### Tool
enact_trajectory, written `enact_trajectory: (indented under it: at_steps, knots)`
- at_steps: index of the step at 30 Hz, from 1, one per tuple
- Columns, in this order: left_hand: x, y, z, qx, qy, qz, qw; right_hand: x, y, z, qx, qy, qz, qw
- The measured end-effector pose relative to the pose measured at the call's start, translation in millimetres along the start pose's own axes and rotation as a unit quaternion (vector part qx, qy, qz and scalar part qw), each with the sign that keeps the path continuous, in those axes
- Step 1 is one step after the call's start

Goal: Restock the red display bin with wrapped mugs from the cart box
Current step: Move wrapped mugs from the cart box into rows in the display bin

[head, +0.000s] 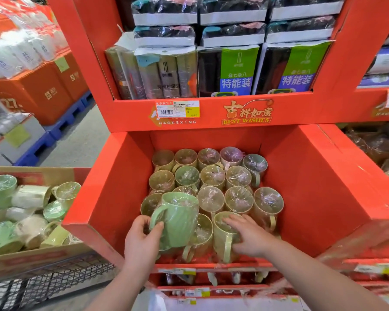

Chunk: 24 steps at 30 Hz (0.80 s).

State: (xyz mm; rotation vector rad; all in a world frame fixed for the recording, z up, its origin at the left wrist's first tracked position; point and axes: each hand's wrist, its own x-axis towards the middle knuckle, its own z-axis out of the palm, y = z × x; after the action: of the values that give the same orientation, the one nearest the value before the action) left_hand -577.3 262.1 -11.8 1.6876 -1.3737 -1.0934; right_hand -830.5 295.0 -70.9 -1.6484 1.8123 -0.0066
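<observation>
Left grip [142, 234] around green mug [177, 221], beige mugs [213, 176] crowding beneath.

Cart box [32, 258]: cut off at the left edge. Green mug [177, 221] hides the mugs behind it in the bin [112, 187]. Price tag [177, 108] above the bin: print too small. Shelf below the bin: blurred.
</observation>
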Motion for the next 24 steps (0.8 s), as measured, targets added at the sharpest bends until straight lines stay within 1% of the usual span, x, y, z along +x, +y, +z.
enact_trajectory:
  at_steps: [3,5,7,9,11,14,17,20,24]
  knots:
    - [5.1,-3.0,-3.5,0.000,0.000,0.003,1.000,2.2,-4.5,5.3,-0.051,0.067,0.023,0.996]
    - [8.3,-5.4,-5.0,0.001,-0.001,0.001,1.000,-0.9,-8.1,9.2,-0.076,0.105,0.069,0.989]
    - [10.4,-6.8,-5.6,0.000,-0.006,-0.002,1.000,-3.8,-11.9,15.0,-0.088,0.132,0.110,0.981]
    - [12.1,-7.7,-6.4,0.003,-0.012,-0.001,1.000,-5.1,-18.0,23.3,-0.101,0.148,0.121,0.976]
    - [13.8,-8.2,-7.5,0.007,-0.017,0.000,1.000,-1.4,-22.7,32.3,-0.103,0.145,0.120,0.977]
    - [16.2,-8.9,-8.7,0.008,-0.020,0.002,1.000,5.3,-22.6,36.3,-0.071,0.115,0.120,0.984]
    - [18.7,-10.9,-9.1,0.010,-0.021,0.005,1.000,5.7,-13.4,28.1,-0.045,0.081,0.101,0.991]
    - [18.1,-11.7,-7.2,0.006,-0.026,0.005,1.000,3.1,-6.7,23.4,-0.078,0.070,0.082,0.991]
    - [17.1,-12.2,-3.4,-0.005,-0.042,0.000,0.999,4.8,-13.1,31.1,-0.127,0.088,0.080,0.985]
